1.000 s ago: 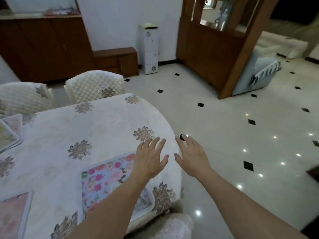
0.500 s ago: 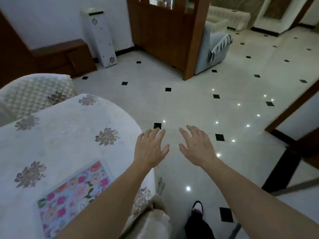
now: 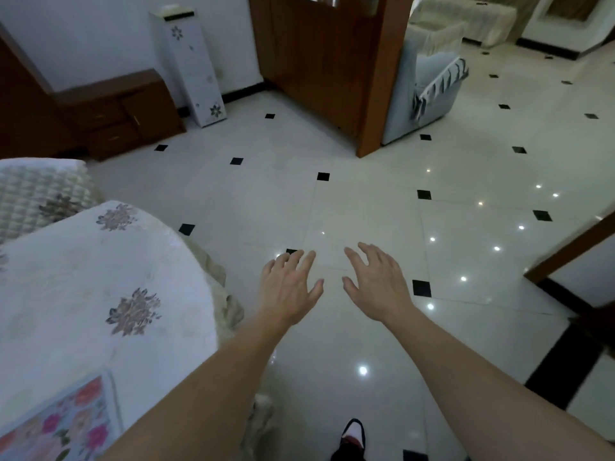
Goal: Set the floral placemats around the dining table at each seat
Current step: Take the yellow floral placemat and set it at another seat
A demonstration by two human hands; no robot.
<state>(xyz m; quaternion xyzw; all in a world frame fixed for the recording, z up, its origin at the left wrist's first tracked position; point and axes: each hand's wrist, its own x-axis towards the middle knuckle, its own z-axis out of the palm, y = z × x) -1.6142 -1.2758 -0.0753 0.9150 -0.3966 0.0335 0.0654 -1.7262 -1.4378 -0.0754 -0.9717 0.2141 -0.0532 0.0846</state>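
Both hands have swung off the worktop (image 3: 83, 277) since a moment ago and now hover over the floor (image 3: 332, 211), while the placemat (image 3: 56, 424) has slid towards the lower left corner of the view. It lies flat near the worktop's near edge, partly cut off by the frame. The left grip (image 3: 289, 287) and right grip (image 3: 379, 284) are each spread, palms down, holding nothing, near each other but apart.

Likely risks: the left forearm passes just beside the placemat, so a backward sweep could nudge it askew. The cloth hem (image 3: 229, 304) hangs loose near the shoe (image 3: 352, 437), and a caught foot could drag the cloth and the laid mat with it. With no mat in hand, going to another seat would probably mean fetching one first.

The worktop's rounded edge sits left of the left grip. Ahead, the floor runs open to the partition (image 3: 332, 68); a chair (image 3: 36, 191) stands against the worktop's far side.
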